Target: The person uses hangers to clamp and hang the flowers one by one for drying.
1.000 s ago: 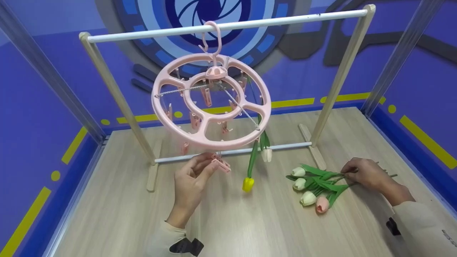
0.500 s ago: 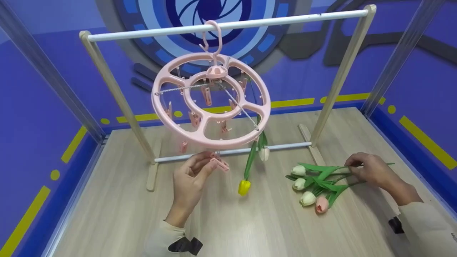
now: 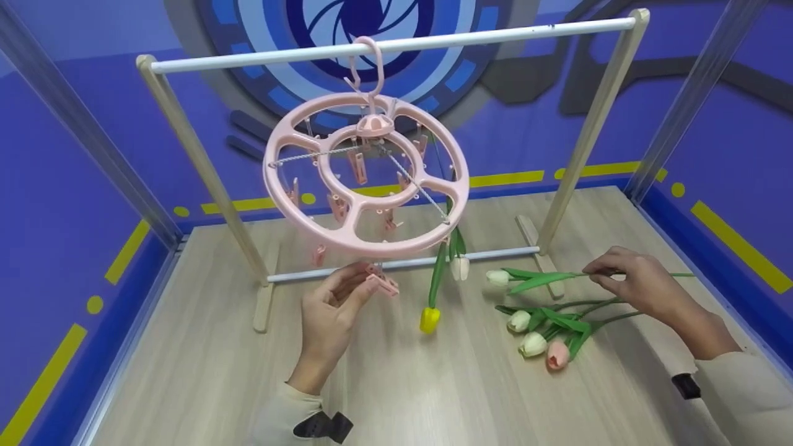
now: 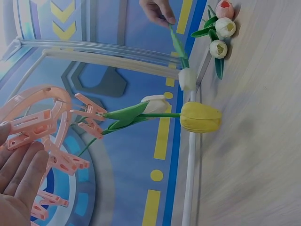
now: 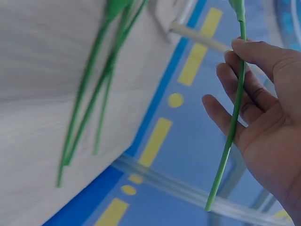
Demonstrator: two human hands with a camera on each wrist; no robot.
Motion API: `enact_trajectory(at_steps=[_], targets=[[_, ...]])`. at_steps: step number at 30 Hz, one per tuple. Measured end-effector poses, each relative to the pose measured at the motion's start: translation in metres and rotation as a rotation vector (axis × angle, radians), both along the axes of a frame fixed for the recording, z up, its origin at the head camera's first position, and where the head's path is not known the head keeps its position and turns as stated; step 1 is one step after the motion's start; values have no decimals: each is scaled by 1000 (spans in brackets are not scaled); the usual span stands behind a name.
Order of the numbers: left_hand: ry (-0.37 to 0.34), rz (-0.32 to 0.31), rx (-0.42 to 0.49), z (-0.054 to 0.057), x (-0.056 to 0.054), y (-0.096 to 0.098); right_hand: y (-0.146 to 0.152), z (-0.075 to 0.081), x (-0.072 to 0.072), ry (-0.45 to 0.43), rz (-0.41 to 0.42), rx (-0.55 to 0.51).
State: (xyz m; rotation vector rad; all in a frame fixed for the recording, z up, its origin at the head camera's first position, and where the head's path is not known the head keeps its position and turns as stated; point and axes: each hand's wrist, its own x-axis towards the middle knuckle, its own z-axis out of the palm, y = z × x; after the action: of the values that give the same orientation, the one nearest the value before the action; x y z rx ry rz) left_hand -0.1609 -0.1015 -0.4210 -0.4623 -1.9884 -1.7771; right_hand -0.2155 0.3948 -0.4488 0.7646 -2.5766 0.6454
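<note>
My left hand (image 3: 331,322) pinches a pink clothespin (image 3: 385,285) that hangs from the front of a round pink drying hanger (image 3: 297,222). By its green stem, my right hand (image 3: 638,282) holds a white tulip (image 3: 497,277) above the table, the bloom pointing left. In the right wrist view the stem (image 5: 237,103) runs between thumb and fingers across the palm. A yellow tulip (image 3: 430,319) and another white tulip (image 3: 460,268) hang bloom-down from clothespins on the hanger's right side. Below my right hand lie a pink tulip (image 3: 558,355) and white tulips (image 3: 533,344).
The hanger hooks over the white top bar (image 3: 495,38) of a wooden stand (image 3: 588,136). Several clothespins (image 3: 358,167) dangle under the rings. A white lower bar (image 3: 502,254) crosses between the stand's feet. Blue panels (image 3: 731,186) wall the wooden table (image 3: 433,396).
My right hand has lifted one white tulip away from the bunch and drawn it up and apart from the others. The left hand stays at the clothespin. The yellow tulip sways slightly.
</note>
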Motion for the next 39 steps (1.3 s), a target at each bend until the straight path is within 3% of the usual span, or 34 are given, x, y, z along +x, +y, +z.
enact_trajectory(at_steps=[3, 9, 13, 24, 39], targets=[[9, 3, -10, 0, 0, 0, -13, 9, 2, 36, 49, 1], [17, 10, -26, 1, 0, 1, -41, 31, 12, -15, 115, 33], [15, 1, -30, 2, 0, 2, -56, 41, 18, 8, 180, 68], [16, -7, -20, 4, 2, 5, -86, 61, 30, 70, 336, 81], [35, -52, 14, 6, 1, 21, -131, 79, 38, 120, 440, 34]])
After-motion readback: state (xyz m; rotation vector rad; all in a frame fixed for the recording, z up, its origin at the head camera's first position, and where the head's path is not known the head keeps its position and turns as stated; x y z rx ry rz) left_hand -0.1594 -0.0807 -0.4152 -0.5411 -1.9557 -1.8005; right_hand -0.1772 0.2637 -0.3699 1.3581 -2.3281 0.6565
